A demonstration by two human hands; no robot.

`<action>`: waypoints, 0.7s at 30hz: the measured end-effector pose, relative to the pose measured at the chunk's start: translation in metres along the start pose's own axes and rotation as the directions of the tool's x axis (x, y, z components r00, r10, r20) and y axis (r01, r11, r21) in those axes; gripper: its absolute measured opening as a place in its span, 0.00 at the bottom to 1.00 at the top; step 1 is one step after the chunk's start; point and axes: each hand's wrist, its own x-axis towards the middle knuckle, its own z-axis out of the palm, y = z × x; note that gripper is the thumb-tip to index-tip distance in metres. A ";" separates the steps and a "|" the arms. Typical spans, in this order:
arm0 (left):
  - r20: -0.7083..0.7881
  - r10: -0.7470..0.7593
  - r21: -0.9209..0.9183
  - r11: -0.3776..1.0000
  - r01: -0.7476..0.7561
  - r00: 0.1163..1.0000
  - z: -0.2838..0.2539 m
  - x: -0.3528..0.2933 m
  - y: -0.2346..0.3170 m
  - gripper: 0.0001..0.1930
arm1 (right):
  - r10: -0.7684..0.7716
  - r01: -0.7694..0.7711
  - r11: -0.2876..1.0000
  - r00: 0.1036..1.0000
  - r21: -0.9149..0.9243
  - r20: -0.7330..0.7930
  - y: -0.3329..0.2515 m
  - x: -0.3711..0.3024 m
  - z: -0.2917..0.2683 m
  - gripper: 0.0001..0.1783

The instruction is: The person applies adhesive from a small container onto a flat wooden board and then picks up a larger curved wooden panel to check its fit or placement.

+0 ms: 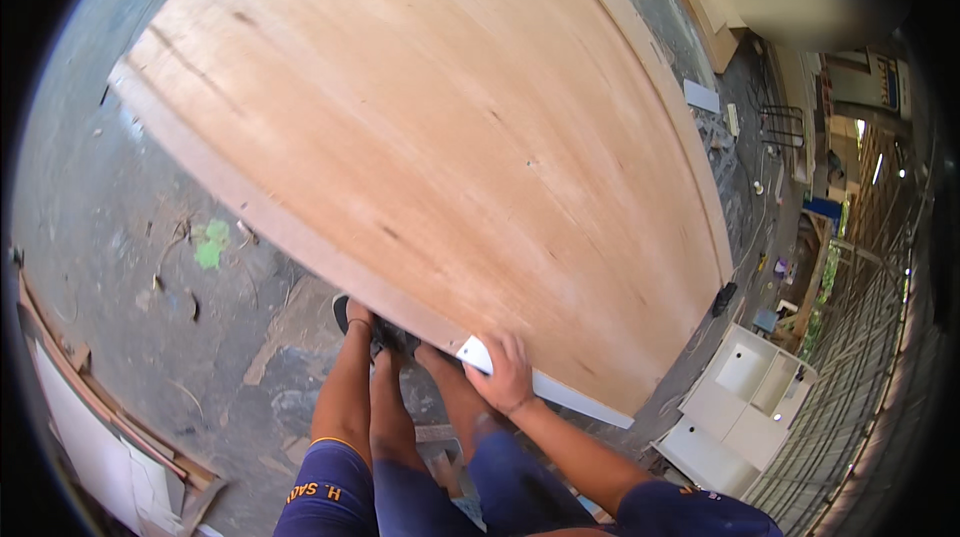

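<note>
A large pale wooden panel lies before me, with a lighter band along its left edge. At its near edge is a white strip with a rounded, paler end showing left of my fingers. My right hand is closed over this strip, its fingers bent onto the wood and slightly blurred. My left hand hangs low beside the panel's left edge, next to something black. Its fingers are mostly hidden, so whether it holds that black thing is unclear. My legs and dark footwear show between the arms.
The grey floor carries a green paint patch and scraps. Boards lean at the lower left. A white compartmented cabinet lies at the right, near a metal grille. Beyond the panel are more boards and a wire rack.
</note>
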 end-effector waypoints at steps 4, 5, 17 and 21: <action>0.065 0.036 -0.113 0.993 -0.029 0.997 0.020 -0.002 -0.013 0.25 | 0.040 -0.040 0.999 0.998 -0.011 -0.046 0.017 -0.026 -0.005 0.28; 0.062 0.030 -0.129 0.991 -0.022 0.998 0.016 -0.008 -0.024 0.25 | 0.044 -0.044 0.999 0.997 -0.006 -0.059 0.012 -0.032 -0.003 0.28; -0.061 0.065 -0.163 0.984 -0.074 0.996 -0.069 -0.165 -0.077 0.28 | 0.155 -0.163 0.986 0.974 -0.033 -0.167 0.015 -0.033 0.018 0.28; -0.053 0.096 -0.167 0.981 -0.103 0.994 -0.065 -0.172 -0.065 0.30 | 0.134 -0.143 0.989 0.979 -0.046 -0.154 0.016 -0.034 0.016 0.26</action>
